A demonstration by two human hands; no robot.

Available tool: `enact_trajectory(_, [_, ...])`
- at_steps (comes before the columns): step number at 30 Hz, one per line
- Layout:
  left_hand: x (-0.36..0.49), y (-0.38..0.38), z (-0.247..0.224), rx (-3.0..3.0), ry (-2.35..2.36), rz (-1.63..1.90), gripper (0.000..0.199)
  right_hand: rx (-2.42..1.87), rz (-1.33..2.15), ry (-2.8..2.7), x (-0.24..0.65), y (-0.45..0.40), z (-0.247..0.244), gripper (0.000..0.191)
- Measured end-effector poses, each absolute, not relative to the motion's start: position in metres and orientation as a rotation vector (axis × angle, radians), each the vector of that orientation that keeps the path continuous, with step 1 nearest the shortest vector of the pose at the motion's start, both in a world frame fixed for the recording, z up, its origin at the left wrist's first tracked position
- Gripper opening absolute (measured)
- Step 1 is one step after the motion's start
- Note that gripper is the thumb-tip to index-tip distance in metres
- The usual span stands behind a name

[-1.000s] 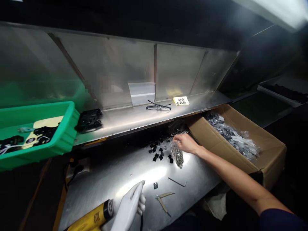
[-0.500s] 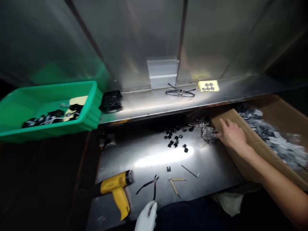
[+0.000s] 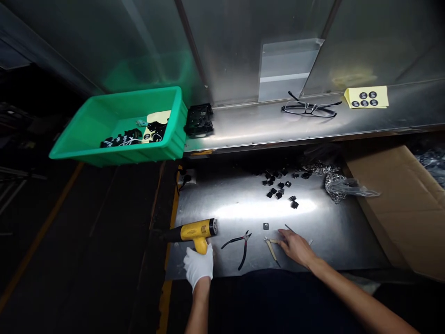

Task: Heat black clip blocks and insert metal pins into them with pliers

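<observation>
At lower centre, my gloved left grip (image 3: pixel 198 266) is wrapped around the yellow heat gun (image 3: pixel 196 229), while my bare right grip (image 3: pixel 295 248) sits loosely open beside a tan-handled hand tool (image 3: pixel 270 246); I'd judge the next move calls for closing on that tool

A workshop assembly bench, with steel worktop (image 3: pixel 229 208), yellow heat gun (image 3: pixel 194 230), pliers (image 3: pixel 241 244) and green parts bin (image 3: pixel 139 155)

Side cutters (image 3: pixel 244 253) lie between left hand (image 3: pixel 198 266) and right hand (image 3: pixel 296 248).
</observation>
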State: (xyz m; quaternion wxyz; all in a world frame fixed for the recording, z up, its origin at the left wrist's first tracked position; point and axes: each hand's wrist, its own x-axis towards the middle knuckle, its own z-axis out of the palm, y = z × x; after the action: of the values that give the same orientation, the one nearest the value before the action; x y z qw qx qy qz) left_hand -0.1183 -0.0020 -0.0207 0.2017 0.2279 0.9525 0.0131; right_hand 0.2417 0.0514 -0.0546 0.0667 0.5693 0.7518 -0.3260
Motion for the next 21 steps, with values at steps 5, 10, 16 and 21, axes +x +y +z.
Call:
enact_trajectory(5, [-0.113,0.015,-0.047,0.565,2.664,0.045,0.05,1.809,-0.868,2.323,0.2,0.072,-0.075,0.039])
enact_trajectory(10, [-0.11,0.014,-0.06,0.504,2.733,0.141,0.042,1.81,-0.754,2.338,0.187,0.071,-0.092,0.038])
enact_trajectory(16, [-0.123,0.0,-0.063,0.472,2.652,0.336,0.039,1.734,-0.709,2.426,0.192,0.067,-0.099,0.03])
enact_trajectory(21, [-0.132,-0.012,-0.048,0.46,2.64,0.478,0.039,1.712,-0.714,2.473,0.193,0.071,-0.103,0.026])
